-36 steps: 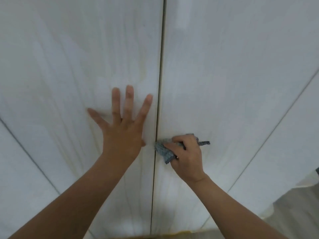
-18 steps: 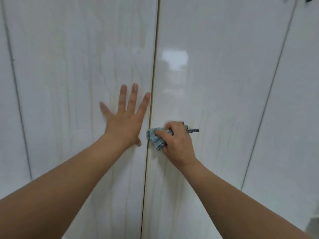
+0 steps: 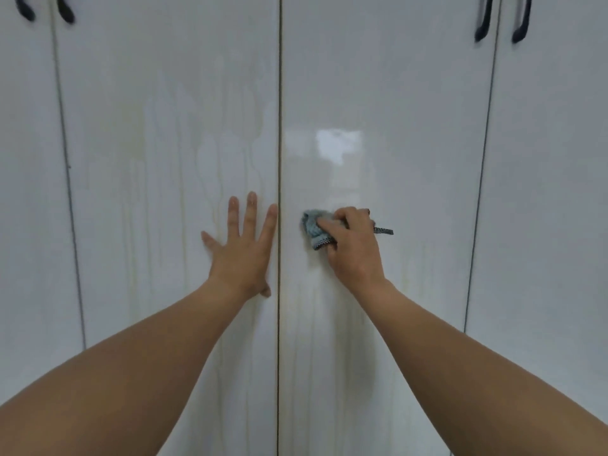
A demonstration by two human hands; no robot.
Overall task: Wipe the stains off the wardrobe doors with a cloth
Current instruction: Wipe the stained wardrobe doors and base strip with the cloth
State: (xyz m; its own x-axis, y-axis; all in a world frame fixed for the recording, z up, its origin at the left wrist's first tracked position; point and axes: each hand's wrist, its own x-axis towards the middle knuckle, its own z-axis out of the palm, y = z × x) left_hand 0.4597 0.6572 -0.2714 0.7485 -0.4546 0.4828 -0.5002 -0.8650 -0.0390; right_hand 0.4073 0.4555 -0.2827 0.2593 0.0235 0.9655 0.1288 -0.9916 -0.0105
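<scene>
Wiping has shifted right of the seam (image 3: 279, 159): right hand (image 3: 353, 246) grips the bunched cloth (image 3: 313, 229) on the door (image 3: 378, 93); left hand (image 3: 241, 250), fingers splayed, braces left. Stains (image 3: 210, 166) remain.

A home, most likely a bedroom, is showing here: tall glossy white wardrobe doors (image 3: 171, 126) are filling the whole view, with dark curved handles (image 3: 483, 21) hanging near the top and yellowish drip stains (image 3: 210, 166) running down the panels.
</scene>
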